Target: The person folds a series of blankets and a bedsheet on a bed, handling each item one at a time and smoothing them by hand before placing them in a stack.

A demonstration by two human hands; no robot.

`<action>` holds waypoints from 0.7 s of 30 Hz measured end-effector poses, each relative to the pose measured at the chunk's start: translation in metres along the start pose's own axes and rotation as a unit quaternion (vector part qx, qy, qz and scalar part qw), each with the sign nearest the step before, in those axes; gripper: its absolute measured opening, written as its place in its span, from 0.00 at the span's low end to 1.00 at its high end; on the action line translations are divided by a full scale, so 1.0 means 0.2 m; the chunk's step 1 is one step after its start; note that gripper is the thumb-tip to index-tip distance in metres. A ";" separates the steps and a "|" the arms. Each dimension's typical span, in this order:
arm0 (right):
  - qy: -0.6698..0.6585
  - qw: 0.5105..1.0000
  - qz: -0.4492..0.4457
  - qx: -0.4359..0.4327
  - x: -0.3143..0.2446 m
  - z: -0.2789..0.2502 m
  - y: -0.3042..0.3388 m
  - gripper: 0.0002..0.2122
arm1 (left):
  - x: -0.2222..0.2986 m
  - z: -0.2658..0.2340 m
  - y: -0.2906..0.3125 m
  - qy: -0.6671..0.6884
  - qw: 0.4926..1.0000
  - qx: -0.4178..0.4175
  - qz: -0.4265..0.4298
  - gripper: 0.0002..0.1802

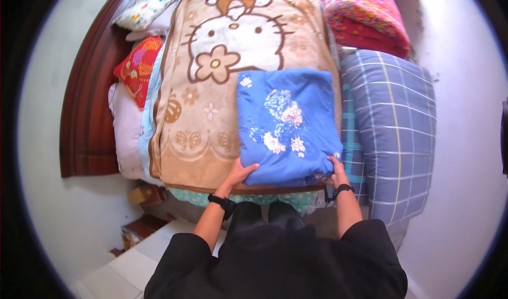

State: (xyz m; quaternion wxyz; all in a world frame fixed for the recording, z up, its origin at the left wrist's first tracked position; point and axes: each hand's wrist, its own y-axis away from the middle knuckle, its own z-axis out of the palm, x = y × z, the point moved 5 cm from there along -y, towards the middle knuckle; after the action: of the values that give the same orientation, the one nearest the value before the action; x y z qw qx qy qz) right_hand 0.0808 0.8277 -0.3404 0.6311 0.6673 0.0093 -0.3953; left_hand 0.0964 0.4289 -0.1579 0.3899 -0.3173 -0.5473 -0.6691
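Observation:
A folded blue bed cover [309, 140] with white and pink flowers lies as a rough square on the near right part of a brown blanket [206, 164]. My left hand [241, 173] is at its near left corner, the thumb on top and the other fingers mostly hidden at the side. At the near right corner my right hand [337, 171] grips the edge, fingertips on the top fold. The near edge of the bundle bulges slightly between my hands. Whether it is a sheet or a quilt cover I cannot tell.
A dark wooden headboard [87, 98] stands at the left, beside a red pillow [142, 69] and a patterned pillow [148, 7]. Along the right lie a grey-blue checked quilt [397, 124] and a folded pink-red quilt [365, 16]. Boxes [148, 195] sit at the lower left.

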 end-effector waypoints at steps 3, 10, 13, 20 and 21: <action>-0.032 0.995 -0.064 -0.076 -0.36 0.20 0.41 0.24 | 0.31 0.03 0.18 -0.061 0.997 0.032 0.047 0.27; 0.035 0.952 -0.252 -0.172 -1.28 0.33 1.56 0.12 | 1.15 0.22 0.50 -0.082 0.982 0.008 0.170 0.19; 0.085 0.948 -0.244 -0.186 -1.60 0.30 1.56 0.10 | 1.49 0.42 0.53 -0.089 0.966 -0.010 0.245 0.17; 0.073 0.898 -0.352 -0.252 -2.36 -0.13 1.84 0.14 | 2.10 1.20 0.76 -0.308 0.818 0.038 0.484 0.18; 0.076 0.889 -0.387 -0.230 -2.50 -0.25 1.86 0.15 | 2.17 1.31 0.79 -0.306 0.805 0.032 0.507 0.19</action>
State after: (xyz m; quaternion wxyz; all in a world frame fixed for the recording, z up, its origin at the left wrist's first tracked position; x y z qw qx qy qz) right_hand -0.0465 1.0374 0.2334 0.5612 0.4748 0.4058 -0.5431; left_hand 0.0195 0.5955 0.3404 0.4956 -0.7254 -0.4206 -0.2266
